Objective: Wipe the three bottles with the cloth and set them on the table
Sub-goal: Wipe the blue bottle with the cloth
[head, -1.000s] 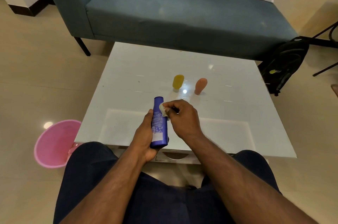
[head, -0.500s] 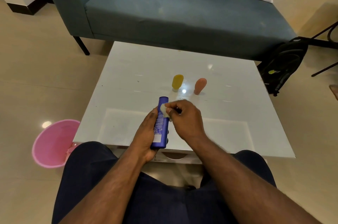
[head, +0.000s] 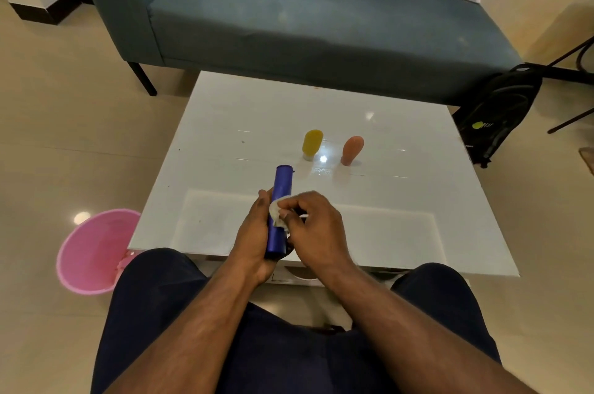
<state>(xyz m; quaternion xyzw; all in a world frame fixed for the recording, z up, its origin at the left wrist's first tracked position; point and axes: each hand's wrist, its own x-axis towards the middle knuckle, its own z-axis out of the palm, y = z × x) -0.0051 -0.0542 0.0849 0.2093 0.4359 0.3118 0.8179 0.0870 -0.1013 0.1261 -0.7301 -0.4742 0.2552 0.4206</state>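
Blue bottle [head: 279,210]: held in left hand [head: 254,242], frame centre
Right hand [head: 316,234]: pinches cloth [head: 277,215], seemingly against bottle
Table [head: 401,200]: yellow bottle [head: 312,144], orange bottle [head: 351,150] upright

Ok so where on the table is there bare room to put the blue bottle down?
The table's left half, left of the yellow bottle, is bare, as is the right side past the orange bottle. The far strip toward the sofa is open too. It is tighter between those two bottles and under the hands holding the blue bottle.
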